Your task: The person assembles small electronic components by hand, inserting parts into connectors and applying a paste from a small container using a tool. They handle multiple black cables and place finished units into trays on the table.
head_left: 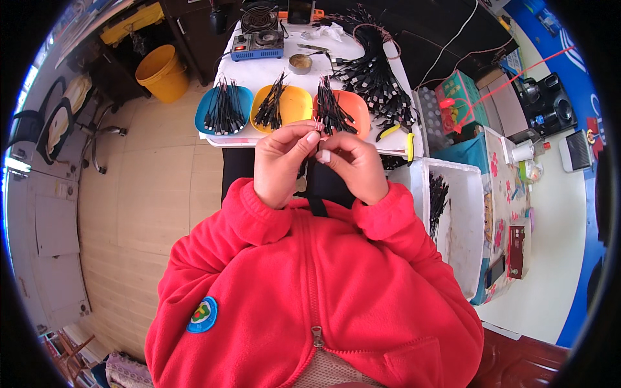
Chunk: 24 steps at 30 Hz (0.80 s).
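Note:
Above my lap, at the front edge of the white table (291,72), my left hand (279,161) and my right hand (359,167) meet, both with fingers pinched. Between their fingertips is a thin black cable with pinkish-red wire ends (317,123); most of it is hidden by my fingers. Just beyond stand a blue dish (202,110), a yellow dish (301,97) and an orange dish (360,116). Each bears a bundle of short black cables with bared wire ends. To the right of my right hand lie yellow-handled cutters (410,147).
A large heap of black cables with metal plugs (372,77) covers the table's right side. Farther back are a blue soldering station (257,53), a small round tin (300,63) and a fan (259,19). A white foam box (462,242) with cables stands right; a yellow bucket (162,74) stands left.

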Motion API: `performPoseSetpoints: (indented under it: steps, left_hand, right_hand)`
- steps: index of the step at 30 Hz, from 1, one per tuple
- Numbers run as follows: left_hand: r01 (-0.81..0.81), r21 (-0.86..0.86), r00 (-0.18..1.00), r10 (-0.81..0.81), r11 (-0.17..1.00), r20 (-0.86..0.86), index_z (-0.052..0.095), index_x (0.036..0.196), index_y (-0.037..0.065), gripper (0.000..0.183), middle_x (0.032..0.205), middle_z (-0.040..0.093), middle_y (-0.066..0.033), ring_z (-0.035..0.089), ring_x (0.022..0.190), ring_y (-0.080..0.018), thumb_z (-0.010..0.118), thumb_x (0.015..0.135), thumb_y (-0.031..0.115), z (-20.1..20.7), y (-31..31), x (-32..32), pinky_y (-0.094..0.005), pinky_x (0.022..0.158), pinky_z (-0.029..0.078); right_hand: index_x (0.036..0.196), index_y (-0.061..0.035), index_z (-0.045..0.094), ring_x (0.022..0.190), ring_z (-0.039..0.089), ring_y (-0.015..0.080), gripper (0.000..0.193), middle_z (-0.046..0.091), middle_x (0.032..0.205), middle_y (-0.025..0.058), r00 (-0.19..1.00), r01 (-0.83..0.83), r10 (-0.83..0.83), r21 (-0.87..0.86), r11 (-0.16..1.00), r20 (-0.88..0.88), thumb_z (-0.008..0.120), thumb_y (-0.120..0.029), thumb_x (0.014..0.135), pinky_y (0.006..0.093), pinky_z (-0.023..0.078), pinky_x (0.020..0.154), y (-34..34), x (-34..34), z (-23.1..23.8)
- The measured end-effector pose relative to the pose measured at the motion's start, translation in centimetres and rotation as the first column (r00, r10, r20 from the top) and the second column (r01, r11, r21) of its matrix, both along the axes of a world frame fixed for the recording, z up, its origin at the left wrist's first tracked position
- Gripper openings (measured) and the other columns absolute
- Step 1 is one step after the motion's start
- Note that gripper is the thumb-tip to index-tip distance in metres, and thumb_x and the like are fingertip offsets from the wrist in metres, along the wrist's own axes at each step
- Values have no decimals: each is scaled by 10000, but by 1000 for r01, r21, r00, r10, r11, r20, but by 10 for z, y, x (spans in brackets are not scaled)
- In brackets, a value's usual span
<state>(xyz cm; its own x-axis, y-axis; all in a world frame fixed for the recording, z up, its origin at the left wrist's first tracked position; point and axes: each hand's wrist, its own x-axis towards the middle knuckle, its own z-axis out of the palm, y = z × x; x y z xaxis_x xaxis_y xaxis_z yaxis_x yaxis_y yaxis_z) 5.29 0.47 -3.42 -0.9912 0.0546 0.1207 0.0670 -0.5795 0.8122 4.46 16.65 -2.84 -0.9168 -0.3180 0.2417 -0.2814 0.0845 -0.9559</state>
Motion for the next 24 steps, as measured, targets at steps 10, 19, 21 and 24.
performPoseSetpoints:
  steps: [10,19,21,24]
  left_hand:
    - [-32,-300,995,3,953,-95,622,1038,-46,128,857,673,-55,564,712,-61,583,949,36,9,5,16,-187,655,459]
    - [144,-82,989,-142,986,32,613,1051,-21,132,773,642,-37,453,609,-33,542,973,58,4,1,14,-175,539,351]
    - [216,-106,976,-210,971,60,619,1058,-24,140,774,645,-40,453,607,-32,544,971,55,3,-3,14,-175,540,350]
    - [287,-120,957,-278,950,82,639,1056,-30,151,775,650,-51,458,606,-37,548,966,50,1,-7,11,-175,537,345]
  right_hand:
    - [983,30,616,823,615,93,111,610,946,41,985,89,-100,-81,993,-143,660,-16,892,208,480,740,2,6,27]
    - [1000,-28,598,738,589,116,93,630,876,41,868,-1,335,-672,741,368,579,-91,935,229,439,656,-5,3,5]
    - [1004,-30,587,742,593,127,90,624,885,46,772,-24,475,-726,687,423,557,-69,929,239,450,668,1,-1,5]
    - [1060,-43,558,762,611,155,140,614,932,50,755,-60,495,-706,706,430,540,-60,922,264,507,690,7,-3,2]
